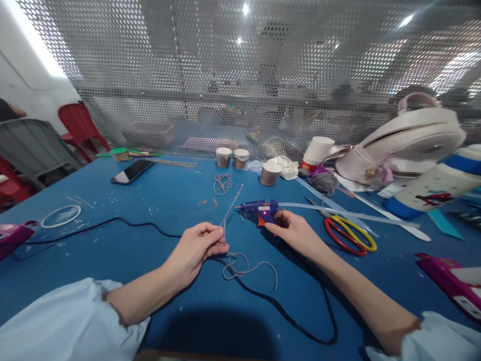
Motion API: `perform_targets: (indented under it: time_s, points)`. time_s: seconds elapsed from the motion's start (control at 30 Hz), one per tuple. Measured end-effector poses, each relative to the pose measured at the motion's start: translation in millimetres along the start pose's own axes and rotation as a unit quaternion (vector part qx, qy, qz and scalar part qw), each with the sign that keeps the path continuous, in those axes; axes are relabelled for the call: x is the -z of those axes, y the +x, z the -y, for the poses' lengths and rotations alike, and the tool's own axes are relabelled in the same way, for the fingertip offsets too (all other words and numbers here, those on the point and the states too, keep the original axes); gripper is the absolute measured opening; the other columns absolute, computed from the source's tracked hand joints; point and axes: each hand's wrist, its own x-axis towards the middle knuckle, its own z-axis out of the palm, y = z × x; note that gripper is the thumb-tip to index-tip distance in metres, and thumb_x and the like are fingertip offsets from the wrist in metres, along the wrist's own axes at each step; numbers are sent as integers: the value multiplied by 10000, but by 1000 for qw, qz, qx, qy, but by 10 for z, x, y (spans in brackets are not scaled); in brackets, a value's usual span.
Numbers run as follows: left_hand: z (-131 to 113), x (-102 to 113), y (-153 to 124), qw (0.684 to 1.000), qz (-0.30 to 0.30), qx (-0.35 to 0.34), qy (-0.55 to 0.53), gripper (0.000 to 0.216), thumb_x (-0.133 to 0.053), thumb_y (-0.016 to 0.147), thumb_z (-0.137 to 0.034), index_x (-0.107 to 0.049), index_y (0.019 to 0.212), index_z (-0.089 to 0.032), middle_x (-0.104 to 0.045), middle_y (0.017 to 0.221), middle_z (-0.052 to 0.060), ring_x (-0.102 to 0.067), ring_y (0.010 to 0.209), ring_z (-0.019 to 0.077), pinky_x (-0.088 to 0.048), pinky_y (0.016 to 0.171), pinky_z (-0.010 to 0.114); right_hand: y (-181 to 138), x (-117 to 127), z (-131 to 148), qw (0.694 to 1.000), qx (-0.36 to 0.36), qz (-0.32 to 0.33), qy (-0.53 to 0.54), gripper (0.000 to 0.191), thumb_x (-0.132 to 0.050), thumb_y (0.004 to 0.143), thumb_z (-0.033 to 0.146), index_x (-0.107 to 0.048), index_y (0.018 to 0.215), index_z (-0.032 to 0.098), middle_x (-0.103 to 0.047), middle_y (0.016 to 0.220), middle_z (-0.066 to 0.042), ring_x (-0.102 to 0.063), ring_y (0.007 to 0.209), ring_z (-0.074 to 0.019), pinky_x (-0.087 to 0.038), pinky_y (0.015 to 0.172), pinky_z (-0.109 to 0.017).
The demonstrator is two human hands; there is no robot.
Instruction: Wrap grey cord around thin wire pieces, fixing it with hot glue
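Note:
My left hand (199, 248) pinches a thin stick (232, 205) wrapped with grey cord, holding it tilted up and away over the blue table (158, 200). Loose grey cord (246, 268) trails from it onto the table. My right hand (295, 233) grips the handle of a blue hot glue gun (259, 207), whose nozzle points left toward the stick. A long clear glue stick (338, 211) juts out of the gun's back to the right. The gun's black cable (285, 313) loops toward the near edge.
Scissors with red and yellow handles (349, 233) lie right of my right hand. Paper cups (270, 173), a cup stack (317, 150), a yarn ball (323, 181), a phone (131, 171), a white ring (60, 216) and a pink bag (406, 140) sit around. Perforated metal screen behind.

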Motion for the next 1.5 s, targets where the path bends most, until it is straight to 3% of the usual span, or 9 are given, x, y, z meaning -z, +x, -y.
perform_targets:
  time_s: [0.13,0.27,0.43,0.63,0.9,1.07,1.2,1.4,1.5]
  points:
    - [19,1,8,1000,1,-8,4,185,-742,663,-234,-601,692,-119,-619,605,20,-636,568,115,-553,644,236,-104,-75,134,999,30,-2,18,176,-577,710,294,-455,806,211,-562,702,20,-527,640,-148,-408,601,-258]
    - [47,16,31,1000,3,-16,9,205,-754,646,-252,-608,695,-116,-620,618,21,-635,582,113,-552,653,236,-173,-159,202,999,37,11,23,243,-536,679,209,-440,902,216,-578,707,27,-527,605,-139,-412,583,-247]
    - [40,8,35,1000,1,-14,14,196,-748,643,-249,-609,678,-115,-607,608,5,-616,579,95,-550,656,229,-176,-139,181,995,92,3,-38,173,-528,739,321,-551,847,187,-619,801,-42,-564,700,-177,-426,651,-277]
    - [22,-23,37,1000,-17,-9,11,169,-748,623,-202,-615,655,-103,-611,601,7,-620,569,100,-550,653,231,-336,-41,377,998,26,41,-39,251,-513,788,442,-569,734,204,-552,566,26,-523,535,-154,-421,538,-251]
    - [37,-23,34,1000,-22,0,7,150,-742,621,-183,-615,634,-104,-601,598,-4,-613,545,88,-547,642,221,-449,-103,464,997,60,14,-43,235,-518,804,426,-574,742,207,-588,649,10,-537,601,-159,-433,551,-234]
    - [37,-17,32,1000,-14,-5,19,131,-718,652,-190,-620,654,-103,-621,636,11,-618,557,89,-547,644,224,-455,-100,487,997,44,41,-44,218,-536,793,412,-566,718,209,-561,598,24,-511,561,-149,-419,523,-234]
    - [45,-18,38,1000,-12,-5,18,128,-719,649,-183,-617,648,-107,-604,601,-5,-613,544,85,-548,640,223,-459,-107,491,999,37,3,-20,227,-533,788,424,-575,756,203,-567,630,11,-516,582,-155,-415,530,-242]
    - [52,-11,41,1000,-9,-8,20,128,-719,649,-192,-626,668,-108,-626,619,9,-625,549,91,-546,627,214,-459,-82,515,997,33,53,-39,231,-539,786,410,-534,691,199,-490,559,44,-439,517,-118,-353,469,-220]
    - [50,-12,39,1000,-12,-6,22,145,-730,639,-203,-625,666,-108,-618,605,5,-627,543,95,-547,621,214,-459,-82,530,998,35,27,-33,238,-531,788,414,-526,689,198,-470,555,48,-425,513,-114,-351,471,-220]
